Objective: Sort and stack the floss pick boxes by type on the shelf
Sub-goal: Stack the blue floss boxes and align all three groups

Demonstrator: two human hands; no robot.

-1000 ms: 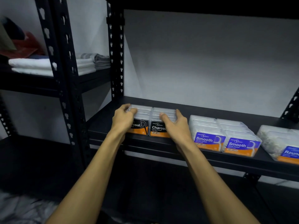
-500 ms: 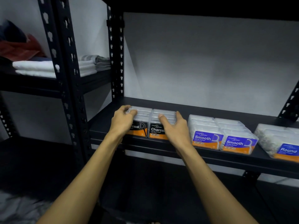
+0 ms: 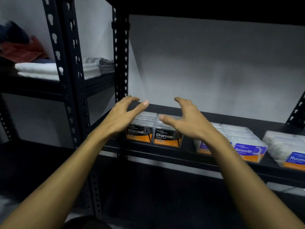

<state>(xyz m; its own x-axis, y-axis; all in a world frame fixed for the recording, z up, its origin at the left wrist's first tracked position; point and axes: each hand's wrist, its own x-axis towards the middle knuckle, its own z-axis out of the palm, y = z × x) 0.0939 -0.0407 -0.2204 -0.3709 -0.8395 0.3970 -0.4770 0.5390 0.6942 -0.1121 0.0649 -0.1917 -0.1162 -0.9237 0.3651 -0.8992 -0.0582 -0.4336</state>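
Observation:
Two stacks of clear Charcoal floss pick boxes with black-and-orange labels stand side by side at the left of the black shelf. To their right sit the purple-labelled Smooth boxes, partly hidden by my right forearm, and the blue-labelled Round boxes at the frame's right edge. My left hand hovers above the left Charcoal stack, fingers spread, holding nothing. Just above the right Charcoal stack my right hand is also open and empty.
Black perforated uprights stand at the left of the shelf. A neighbouring shelf at the left holds folded white and grey towels and red cloth. A grey wall is behind. A lower dark shelf lies below.
Both hands have let go of the Charcoal stacks and lifted up off them with fingers spread. The stacks stay in place.

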